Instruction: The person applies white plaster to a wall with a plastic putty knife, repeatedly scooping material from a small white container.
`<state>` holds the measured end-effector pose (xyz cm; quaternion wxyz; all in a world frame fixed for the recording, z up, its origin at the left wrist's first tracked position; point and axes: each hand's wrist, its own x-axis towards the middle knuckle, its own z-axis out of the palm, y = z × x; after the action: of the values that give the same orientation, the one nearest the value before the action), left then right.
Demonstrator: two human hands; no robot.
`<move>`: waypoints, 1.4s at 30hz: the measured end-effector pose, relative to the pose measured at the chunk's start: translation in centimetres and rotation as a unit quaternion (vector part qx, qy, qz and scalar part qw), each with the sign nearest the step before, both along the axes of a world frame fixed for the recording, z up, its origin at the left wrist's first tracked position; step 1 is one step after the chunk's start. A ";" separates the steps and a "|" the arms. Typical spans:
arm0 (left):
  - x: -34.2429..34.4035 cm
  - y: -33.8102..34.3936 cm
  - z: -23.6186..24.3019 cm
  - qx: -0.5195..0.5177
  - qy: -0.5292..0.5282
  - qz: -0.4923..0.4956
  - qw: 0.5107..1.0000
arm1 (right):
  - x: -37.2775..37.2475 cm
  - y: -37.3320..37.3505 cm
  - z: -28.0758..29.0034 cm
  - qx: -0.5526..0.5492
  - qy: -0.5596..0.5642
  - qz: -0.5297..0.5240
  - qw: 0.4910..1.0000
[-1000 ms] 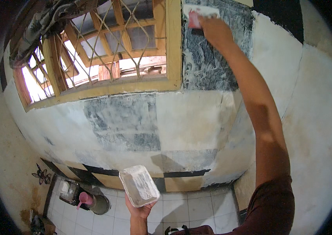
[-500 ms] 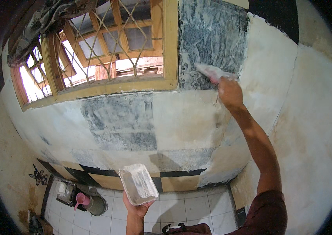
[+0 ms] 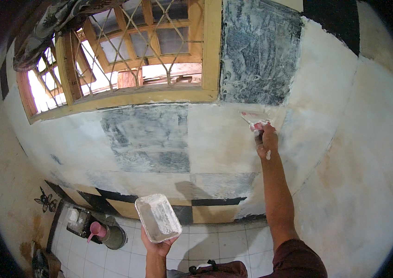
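The right hand [image 3: 267,141], right of centre, grips a white-smeared flat scraper [image 3: 253,118]; the left hand [image 3: 158,246], lower centre, holds a paste-streaked rectangular tray [image 3: 152,220]. White coating seemingly covers most of the mid-frame wall [image 3: 222,132], thinly over dark squares; black upper-right patches [image 3: 332,23] look uncoated.

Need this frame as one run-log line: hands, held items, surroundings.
left hand: holds white-smeared rectangular tub | right hand: holds white-smeared scraper at pale wall patch | nearby: grilled yellow-framed window, pink dipper
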<state>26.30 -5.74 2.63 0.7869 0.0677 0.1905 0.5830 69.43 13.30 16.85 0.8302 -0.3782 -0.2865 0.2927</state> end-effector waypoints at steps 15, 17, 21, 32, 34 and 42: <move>-1.2 -0.4 0.1 0.012 -0.014 0.035 0.999 | -5.8 6.0 17.1 0.042 0.153 -0.078 0.984; -1.5 -0.5 0.3 0.027 -0.019 0.045 0.998 | -6.2 6.1 20.7 0.040 0.094 -0.074 0.992; -1.1 -0.6 0.5 0.036 -0.024 0.056 0.997 | -4.3 8.9 29.4 0.205 0.091 -0.012 0.975; -0.7 -1.6 0.8 0.015 -0.035 0.056 0.998 | -7.1 -1.7 40.2 -0.102 -0.670 -0.469 0.567; -0.3 -1.6 1.0 0.012 -0.021 0.052 0.998 | -3.6 0.3 35.8 -0.082 -0.810 -0.445 0.372; -0.3 -1.4 -0.4 -0.014 -0.001 0.022 1.000 | 1.1 -0.5 11.7 -0.086 -0.921 -0.182 0.333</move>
<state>26.03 -7.12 2.24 0.7747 0.0521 0.1992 0.5979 70.51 12.78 28.52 0.0328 -0.5191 -0.7663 -0.3772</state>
